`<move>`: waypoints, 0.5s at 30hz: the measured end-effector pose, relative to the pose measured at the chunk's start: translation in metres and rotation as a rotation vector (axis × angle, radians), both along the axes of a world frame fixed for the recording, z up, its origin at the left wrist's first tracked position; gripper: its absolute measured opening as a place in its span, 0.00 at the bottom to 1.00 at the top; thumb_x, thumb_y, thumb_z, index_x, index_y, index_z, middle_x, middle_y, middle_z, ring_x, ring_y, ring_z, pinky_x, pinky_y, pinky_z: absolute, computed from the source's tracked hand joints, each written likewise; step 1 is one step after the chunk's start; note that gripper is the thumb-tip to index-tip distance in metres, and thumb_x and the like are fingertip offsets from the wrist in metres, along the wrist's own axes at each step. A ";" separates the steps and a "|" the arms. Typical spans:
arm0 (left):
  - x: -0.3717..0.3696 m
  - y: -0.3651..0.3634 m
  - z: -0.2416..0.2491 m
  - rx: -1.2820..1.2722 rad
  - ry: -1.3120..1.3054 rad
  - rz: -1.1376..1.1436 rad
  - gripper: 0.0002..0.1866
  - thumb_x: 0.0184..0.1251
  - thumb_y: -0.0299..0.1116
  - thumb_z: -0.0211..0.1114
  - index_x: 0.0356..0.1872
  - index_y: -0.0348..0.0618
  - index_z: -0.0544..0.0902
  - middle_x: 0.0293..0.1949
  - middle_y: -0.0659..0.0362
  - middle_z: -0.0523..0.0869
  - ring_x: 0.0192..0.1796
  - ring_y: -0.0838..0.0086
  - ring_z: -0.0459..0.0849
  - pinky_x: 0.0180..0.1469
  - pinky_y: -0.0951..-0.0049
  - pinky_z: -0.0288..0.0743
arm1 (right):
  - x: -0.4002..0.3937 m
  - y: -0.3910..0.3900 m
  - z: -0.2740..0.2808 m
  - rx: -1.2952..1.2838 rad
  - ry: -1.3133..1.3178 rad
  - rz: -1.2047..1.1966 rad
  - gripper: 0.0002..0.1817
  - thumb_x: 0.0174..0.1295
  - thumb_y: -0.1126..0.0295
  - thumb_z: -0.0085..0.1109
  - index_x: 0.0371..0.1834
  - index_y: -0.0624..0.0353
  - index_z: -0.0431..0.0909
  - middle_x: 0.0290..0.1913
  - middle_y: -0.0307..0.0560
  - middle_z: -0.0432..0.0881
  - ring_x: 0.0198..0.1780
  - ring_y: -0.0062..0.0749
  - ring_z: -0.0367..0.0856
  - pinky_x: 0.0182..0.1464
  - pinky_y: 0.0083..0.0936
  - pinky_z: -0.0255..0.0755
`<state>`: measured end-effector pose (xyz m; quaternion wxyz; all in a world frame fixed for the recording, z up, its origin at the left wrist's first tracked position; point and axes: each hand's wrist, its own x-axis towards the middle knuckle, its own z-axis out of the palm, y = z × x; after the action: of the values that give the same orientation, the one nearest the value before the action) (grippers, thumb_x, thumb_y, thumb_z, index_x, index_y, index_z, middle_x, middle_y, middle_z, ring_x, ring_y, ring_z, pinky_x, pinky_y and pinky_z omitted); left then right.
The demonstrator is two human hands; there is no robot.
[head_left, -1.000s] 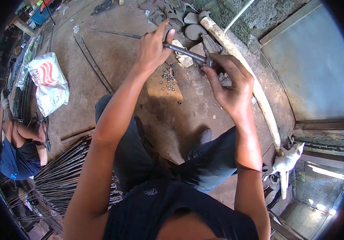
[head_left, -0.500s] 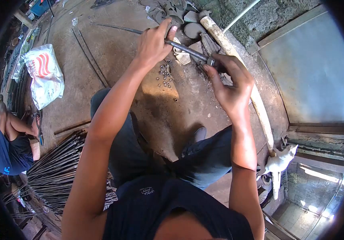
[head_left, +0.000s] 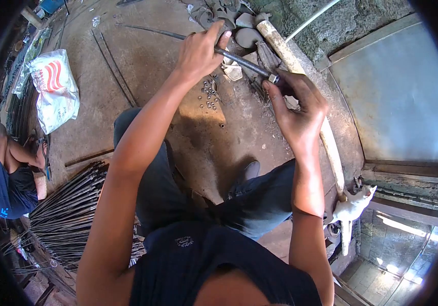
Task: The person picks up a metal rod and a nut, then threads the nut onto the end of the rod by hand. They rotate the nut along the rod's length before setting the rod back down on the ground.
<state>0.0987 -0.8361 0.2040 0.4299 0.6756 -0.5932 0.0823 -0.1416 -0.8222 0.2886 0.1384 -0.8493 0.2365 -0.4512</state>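
A long metal rod [head_left: 247,63] slants across the upper middle, with threads showing toward its right end. My left hand [head_left: 198,55] is closed around its shaft just behind the threaded stretch. At the threaded end sits a hex nut [head_left: 273,78], pinched between the thumb and fingers of my right hand [head_left: 303,104]. Part of the nut is hidden behind those fingers. Below the rod, several loose nuts [head_left: 209,97] lie scattered on a pale brown board [head_left: 198,111] on the floor.
A large bundle of dark rods [head_left: 71,204] lies left of my legs. Beyond it are a white sack [head_left: 58,97] and a seated person [head_left: 12,183]. A pale pole [head_left: 331,145] runs along the right, with a white cat [head_left: 354,204] beside it.
The fingers of my right hand have shifted on the nut, and more of its face shows. The rod's threaded end sits slightly further right. My left hand keeps its grip.
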 end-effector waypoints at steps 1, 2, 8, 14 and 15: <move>0.000 -0.001 -0.001 -0.009 -0.005 -0.002 0.20 0.80 0.42 0.58 0.61 0.38 0.79 0.18 0.44 0.82 0.24 0.45 0.85 0.31 0.49 0.76 | 0.000 0.001 0.000 0.000 0.001 0.000 0.15 0.55 0.77 0.77 0.45 0.66 0.86 0.37 0.52 0.88 0.32 0.35 0.87 0.37 0.27 0.81; 0.000 -0.001 -0.002 -0.008 -0.004 -0.003 0.20 0.80 0.42 0.58 0.61 0.38 0.79 0.18 0.44 0.82 0.24 0.45 0.85 0.31 0.49 0.76 | 0.000 0.002 -0.001 -0.023 0.014 -0.024 0.14 0.56 0.76 0.76 0.45 0.67 0.85 0.37 0.53 0.87 0.32 0.37 0.88 0.36 0.29 0.81; -0.002 -0.002 -0.006 -0.016 -0.039 -0.018 0.20 0.80 0.43 0.57 0.62 0.39 0.79 0.18 0.44 0.81 0.24 0.45 0.85 0.31 0.49 0.77 | 0.000 0.006 0.007 0.062 0.204 -0.150 0.11 0.63 0.72 0.73 0.42 0.67 0.82 0.32 0.55 0.84 0.30 0.44 0.86 0.34 0.34 0.79; -0.003 -0.001 -0.003 0.016 -0.018 -0.008 0.20 0.80 0.44 0.57 0.62 0.41 0.79 0.17 0.45 0.81 0.23 0.45 0.85 0.32 0.49 0.78 | -0.004 -0.007 0.009 0.065 0.141 0.028 0.13 0.62 0.74 0.72 0.46 0.66 0.81 0.34 0.54 0.84 0.30 0.47 0.86 0.34 0.35 0.80; -0.003 -0.002 -0.003 0.020 -0.017 0.001 0.20 0.80 0.44 0.57 0.62 0.41 0.80 0.16 0.45 0.81 0.23 0.45 0.85 0.32 0.49 0.79 | -0.005 -0.010 0.007 -0.034 0.106 0.114 0.13 0.61 0.75 0.72 0.46 0.66 0.81 0.35 0.54 0.84 0.31 0.47 0.86 0.35 0.35 0.80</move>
<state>0.0952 -0.8377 0.2005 0.4179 0.6795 -0.5973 0.0823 -0.1463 -0.8325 0.2961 0.1364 -0.8864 0.1871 -0.4007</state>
